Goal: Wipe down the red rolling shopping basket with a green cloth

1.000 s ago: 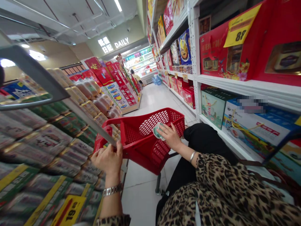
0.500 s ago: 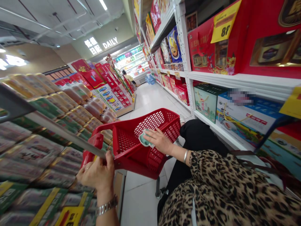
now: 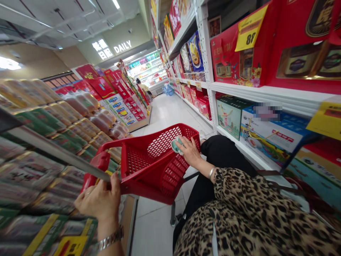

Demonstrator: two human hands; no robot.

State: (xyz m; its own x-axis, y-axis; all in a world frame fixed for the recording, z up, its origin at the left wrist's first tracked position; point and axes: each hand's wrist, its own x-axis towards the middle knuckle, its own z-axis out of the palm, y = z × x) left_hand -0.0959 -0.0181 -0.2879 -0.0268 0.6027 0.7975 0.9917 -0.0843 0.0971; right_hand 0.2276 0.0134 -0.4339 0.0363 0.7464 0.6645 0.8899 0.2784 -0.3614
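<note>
Left of the red perforated plastic cart [image 3: 149,190], film-wrapped packs [image 3: 77,131] are stacked. At the cart's left end, a straight grey metal pole [image 3: 61,153] is grasped by the left hand [image 3: 99,200], its fingertips hidden. Over the cart's right half, a pale green-and-white cloth [image 3: 176,145] is held beneath the right hand [image 3: 190,153], its fingers laid nearly straight. Right of the cart, boxes are carried by white metal shelving [image 3: 269,91].

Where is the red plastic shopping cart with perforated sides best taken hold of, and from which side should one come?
Probably the best grip is the near top rim of the red plastic shopping cart, on the stretch between the left hand and right hand. Come from above and close over it: the top is open and the rim looks narrow.
</note>
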